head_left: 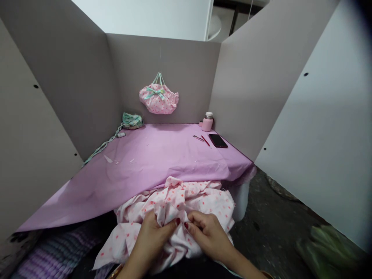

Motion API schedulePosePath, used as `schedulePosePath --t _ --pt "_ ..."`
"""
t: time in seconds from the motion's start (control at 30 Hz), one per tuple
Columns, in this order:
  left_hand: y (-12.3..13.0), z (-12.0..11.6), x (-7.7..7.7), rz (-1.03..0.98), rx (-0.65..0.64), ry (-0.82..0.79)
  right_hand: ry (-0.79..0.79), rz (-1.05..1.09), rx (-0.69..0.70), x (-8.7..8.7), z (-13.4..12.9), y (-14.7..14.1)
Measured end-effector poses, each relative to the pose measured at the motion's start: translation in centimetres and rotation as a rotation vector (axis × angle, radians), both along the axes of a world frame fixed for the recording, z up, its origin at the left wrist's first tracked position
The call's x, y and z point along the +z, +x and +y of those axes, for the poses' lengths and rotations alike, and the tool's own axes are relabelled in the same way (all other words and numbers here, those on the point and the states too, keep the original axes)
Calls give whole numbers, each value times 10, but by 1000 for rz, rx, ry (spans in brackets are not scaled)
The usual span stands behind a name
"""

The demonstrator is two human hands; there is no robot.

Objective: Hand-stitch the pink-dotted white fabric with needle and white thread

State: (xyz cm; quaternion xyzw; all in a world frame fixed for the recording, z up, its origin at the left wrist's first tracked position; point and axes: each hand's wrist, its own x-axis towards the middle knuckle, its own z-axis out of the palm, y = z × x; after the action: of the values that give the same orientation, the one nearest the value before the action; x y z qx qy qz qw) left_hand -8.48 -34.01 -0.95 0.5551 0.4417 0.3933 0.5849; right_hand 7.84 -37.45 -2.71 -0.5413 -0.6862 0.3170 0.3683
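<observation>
A large piece of white-pink fabric with red dots (pixel 215 201) lies bunched over my lap, against the front edge of the table. My left hand (pixel 155 234) grips a gathered fold of it, thumb on top. Close by on the right, my right hand (pixel 205 232) pinches the same fold with thumb and bent fingers. The two thumbs nearly meet over the cloth. Whether a needle or thread sits between the fingertips is too small to see. A dotted pink gathered cloth piece with a green bow (pixel 159 99) hangs on the back panel.
A purple cloth (pixel 162 151) covers the table, with grey panels around it. Toward the right are a pink bottle (pixel 207 123), a black phone (pixel 217 141), thread snips (pixel 198 138) and a red pen-like stick (pixel 206 141). Green fabric strips (pixel 132 119) lie in a dish at back left.
</observation>
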Motion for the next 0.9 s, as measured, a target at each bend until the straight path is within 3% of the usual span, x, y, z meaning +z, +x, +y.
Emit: schedulePosePath --t 0.27,0.47,0.9 --pt "-1 5 -18 -171 -55 -196 -186 350 10 -5 -1 2" --pt "4 -3 -6 -346 -77 -321 -338 592 44 -7 -1 2" --pt "5 -7 6 -489 -161 -447 -443 743 66 -9 0 4"
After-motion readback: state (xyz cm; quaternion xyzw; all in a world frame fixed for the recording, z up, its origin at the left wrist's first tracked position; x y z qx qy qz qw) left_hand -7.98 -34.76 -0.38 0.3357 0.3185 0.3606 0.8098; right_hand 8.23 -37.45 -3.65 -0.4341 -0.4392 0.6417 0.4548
